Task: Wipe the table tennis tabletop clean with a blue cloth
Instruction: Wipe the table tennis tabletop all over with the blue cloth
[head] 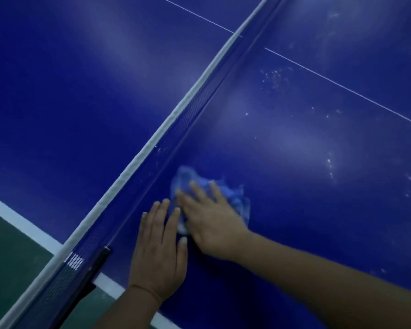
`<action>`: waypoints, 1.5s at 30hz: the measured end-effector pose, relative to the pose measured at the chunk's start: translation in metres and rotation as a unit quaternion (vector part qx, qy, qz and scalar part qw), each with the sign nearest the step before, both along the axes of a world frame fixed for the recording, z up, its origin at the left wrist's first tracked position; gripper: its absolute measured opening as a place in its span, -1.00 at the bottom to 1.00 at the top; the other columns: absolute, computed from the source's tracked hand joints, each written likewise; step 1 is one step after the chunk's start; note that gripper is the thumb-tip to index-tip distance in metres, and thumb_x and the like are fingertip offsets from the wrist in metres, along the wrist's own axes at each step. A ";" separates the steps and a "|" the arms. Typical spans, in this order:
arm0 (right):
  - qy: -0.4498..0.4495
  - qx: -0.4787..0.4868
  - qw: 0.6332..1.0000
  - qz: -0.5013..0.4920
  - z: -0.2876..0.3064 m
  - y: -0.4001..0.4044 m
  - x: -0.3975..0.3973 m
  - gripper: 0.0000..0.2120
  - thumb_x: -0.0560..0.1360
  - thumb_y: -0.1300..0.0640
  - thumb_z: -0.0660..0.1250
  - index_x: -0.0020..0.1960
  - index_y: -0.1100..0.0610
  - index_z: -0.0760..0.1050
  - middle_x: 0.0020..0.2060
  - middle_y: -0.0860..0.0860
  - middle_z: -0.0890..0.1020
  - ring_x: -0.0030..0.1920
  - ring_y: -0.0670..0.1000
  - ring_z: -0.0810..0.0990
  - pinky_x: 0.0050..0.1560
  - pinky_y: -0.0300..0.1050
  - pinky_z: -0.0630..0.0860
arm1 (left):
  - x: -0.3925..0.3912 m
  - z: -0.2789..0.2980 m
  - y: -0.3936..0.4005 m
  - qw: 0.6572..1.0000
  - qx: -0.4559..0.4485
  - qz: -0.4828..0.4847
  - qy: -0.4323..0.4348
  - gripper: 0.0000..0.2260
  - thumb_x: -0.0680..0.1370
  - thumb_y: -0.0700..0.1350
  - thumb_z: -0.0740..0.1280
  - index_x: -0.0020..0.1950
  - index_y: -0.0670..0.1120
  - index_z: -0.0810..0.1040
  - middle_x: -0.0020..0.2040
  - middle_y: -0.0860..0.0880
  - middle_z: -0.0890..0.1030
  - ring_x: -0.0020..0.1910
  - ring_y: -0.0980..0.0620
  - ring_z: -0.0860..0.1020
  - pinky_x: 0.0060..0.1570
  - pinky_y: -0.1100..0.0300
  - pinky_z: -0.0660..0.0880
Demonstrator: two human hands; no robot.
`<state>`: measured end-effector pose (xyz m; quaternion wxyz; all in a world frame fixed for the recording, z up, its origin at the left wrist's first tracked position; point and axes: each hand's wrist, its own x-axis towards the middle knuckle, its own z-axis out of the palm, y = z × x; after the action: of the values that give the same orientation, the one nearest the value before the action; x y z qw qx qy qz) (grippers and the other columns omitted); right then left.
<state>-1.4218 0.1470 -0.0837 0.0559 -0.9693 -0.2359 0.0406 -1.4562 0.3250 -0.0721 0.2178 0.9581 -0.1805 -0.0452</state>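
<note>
right hand [211, 224] flat, fingers straight, pressing cloth [235, 198] on table [318, 210] near net [176, 119]; left hand [158, 252] flat beside it.

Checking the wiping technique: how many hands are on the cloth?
1. The right hand presses flat on the cloth; the left hand lies flat on the tabletop beside it.

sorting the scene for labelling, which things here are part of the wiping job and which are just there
Part of the job:
blue cloth
tabletop with white specks
right hand, flat on the cloth
left hand, flat on the tabletop

Just there:
net
net post clamp
green floor
</note>
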 end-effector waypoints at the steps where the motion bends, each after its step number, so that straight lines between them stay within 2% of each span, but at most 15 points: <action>1: 0.012 0.010 0.998 0.065 -0.002 0.006 0.001 -0.53 0.59 -0.02 0.10 0.47 0.06 0.36 0.50 -0.01 0.34 0.57 0.14 0.12 0.54 0.31 -0.05 | 0.004 -0.002 -0.004 1.000 0.002 0.007 -0.001 -0.48 0.61 0.00 0.08 0.51 -0.22 0.30 0.57 -0.21 0.21 0.56 -0.16 0.13 0.52 -0.07 -0.04; 5: -0.015 -0.049 0.994 0.102 0.003 -0.018 0.105 -0.51 0.58 -0.03 0.12 0.48 0.05 0.35 0.50 0.02 0.36 0.55 0.16 0.18 0.44 0.34 0.12 | 0.010 -0.013 -0.008 0.999 0.041 0.002 0.000 -0.47 0.62 0.02 0.07 0.55 -0.18 0.21 0.59 -0.19 0.16 0.57 -0.16 0.09 0.51 -0.08 -0.05; 11: 0.007 -0.024 0.945 -0.326 0.013 -0.122 0.212 -0.51 0.67 0.04 0.00 0.58 0.10 0.16 0.60 0.02 0.15 0.59 0.18 0.03 0.52 0.37 -0.07 | 0.011 -0.016 -0.007 0.996 0.082 -0.013 0.024 -0.51 0.63 0.04 0.05 0.52 -0.13 0.31 0.57 -0.14 0.23 0.58 -0.11 0.10 0.48 -0.12 0.02; 13: -0.014 -0.027 0.960 -0.279 0.007 -0.097 0.176 -0.51 0.64 0.06 0.02 0.55 0.10 0.23 0.57 0.03 0.23 0.58 0.19 0.09 0.51 0.37 -0.05 | 0.011 -0.015 -0.006 0.996 0.085 -0.014 0.025 -0.51 0.62 0.04 0.06 0.52 -0.13 0.32 0.57 -0.14 0.23 0.58 -0.12 0.11 0.47 -0.13 0.04; 17: 0.023 -0.026 0.999 -0.007 0.002 -0.046 0.106 -0.51 0.64 -0.03 -0.02 0.52 0.04 0.31 0.53 -0.01 0.32 0.57 0.14 0.16 0.51 0.33 -0.02 | 0.012 -0.010 -0.007 0.995 0.093 -0.017 0.033 -0.50 0.62 0.04 0.08 0.51 -0.12 0.34 0.57 -0.14 0.24 0.58 -0.12 0.11 0.47 -0.11 0.04; 22: 0.012 -0.073 0.989 -0.125 0.020 -0.049 0.223 -0.57 0.65 0.00 0.00 0.43 0.14 0.36 0.45 0.08 0.36 0.53 0.18 0.19 0.49 0.33 0.02 | 0.012 -0.009 -0.007 0.994 0.095 -0.013 0.042 -0.51 0.62 0.04 0.07 0.52 -0.12 0.35 0.57 -0.13 0.24 0.58 -0.11 0.10 0.46 -0.11 0.05; 25: -0.006 -0.096 0.995 -0.002 0.025 -0.003 0.255 -0.47 0.63 0.00 -0.10 0.56 0.13 0.16 0.54 0.08 0.23 0.52 0.23 0.20 0.41 0.29 0.21 | 0.013 -0.011 -0.006 0.996 0.083 -0.014 0.036 -0.52 0.63 0.02 0.06 0.51 -0.13 0.36 0.56 -0.14 0.25 0.58 -0.12 0.10 0.48 -0.11 0.03; 27: -0.050 -0.070 0.991 0.102 0.032 0.028 0.242 -0.43 0.58 0.01 -0.11 0.51 0.19 0.28 0.51 0.06 0.33 0.51 0.15 0.23 0.52 0.14 0.16 | 0.012 -0.011 -0.007 0.996 0.078 -0.013 0.034 -0.52 0.62 0.01 0.06 0.50 -0.14 0.37 0.56 -0.15 0.26 0.58 -0.13 0.10 0.49 -0.11 0.01; 29: -0.097 -0.011 0.978 0.182 0.031 0.033 0.214 -0.61 0.53 0.09 0.13 0.23 0.21 0.56 0.27 -0.01 0.56 0.30 -0.19 0.19 0.55 -0.18 0.06 | 0.012 -0.011 -0.007 0.997 0.070 -0.007 0.024 -0.52 0.61 0.00 0.07 0.49 -0.15 0.36 0.56 -0.17 0.26 0.57 -0.14 0.12 0.49 -0.11 0.00; 31: -0.008 -0.022 0.958 0.286 0.022 0.017 0.175 -0.65 0.63 0.05 0.11 0.16 0.19 0.60 0.20 0.05 0.64 0.21 0.27 0.48 0.49 -0.03 0.13 | 0.011 -0.012 -0.007 0.998 0.058 0.002 0.003 -0.53 0.60 0.00 0.09 0.47 -0.16 0.32 0.52 -0.18 0.27 0.53 -0.16 0.17 0.50 -0.12 0.00; 33: 0.027 -0.041 0.940 0.338 0.011 -0.024 0.147 -0.60 0.69 -0.04 0.02 0.38 0.01 0.50 0.40 0.01 0.50 0.46 0.21 0.36 0.50 0.09 0.04 | 0.009 -0.011 -0.006 0.999 0.037 0.008 -0.015 -0.55 0.59 -0.01 0.11 0.44 -0.17 0.30 0.46 -0.18 0.31 0.48 -0.17 0.24 0.50 -0.13 0.01; 36: 0.026 -0.088 0.964 0.251 0.011 -0.105 0.150 -0.52 0.67 -0.09 -0.06 0.51 -0.03 0.37 0.52 0.01 0.35 0.54 0.21 0.23 0.50 0.18 0.03 | 0.008 -0.014 -0.005 0.999 0.018 0.011 -0.025 -0.56 0.60 -0.02 0.10 0.43 -0.17 0.30 0.43 -0.17 0.32 0.46 -0.16 0.25 0.50 -0.13 0.01; 39: 0.033 -0.089 0.995 -0.019 0.023 -0.174 0.173 -0.46 0.60 -0.12 -0.11 0.54 -0.06 0.24 0.56 0.05 0.26 0.58 0.21 0.13 0.50 0.27 -0.02 | 0.008 -0.014 -0.005 1.000 0.016 0.012 -0.016 -0.57 0.61 -0.02 0.09 0.43 -0.17 0.32 0.43 -0.18 0.36 0.46 -0.16 0.26 0.49 -0.14 0.03; 42: 0.005 -0.063 0.971 -0.232 0.024 -0.148 0.172 -0.43 0.60 -0.06 -0.10 0.57 0.01 0.25 0.58 0.03 0.22 0.59 0.18 0.09 0.51 0.31 -0.04 | 0.010 -0.014 -0.005 1.000 0.025 0.013 -0.005 -0.57 0.62 -0.02 0.08 0.40 -0.20 0.41 0.43 -0.20 0.40 0.46 -0.18 0.28 0.48 -0.14 0.05; 45: 0.000 -0.059 0.997 -0.047 0.006 -0.092 0.111 -0.48 0.60 0.00 -0.04 0.53 0.01 0.31 0.54 0.05 0.31 0.55 0.23 0.19 0.47 0.38 0.05 | 0.009 -0.015 -0.005 1.000 0.024 0.013 0.000 -0.57 0.62 -0.02 0.08 0.40 -0.20 0.43 0.44 -0.21 0.39 0.47 -0.19 0.27 0.49 -0.15 0.06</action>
<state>-1.3106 0.0545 -0.0775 0.0004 -0.9810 -0.1871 0.0522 -1.4470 0.3197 -0.0875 0.1955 0.9652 -0.1671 -0.0470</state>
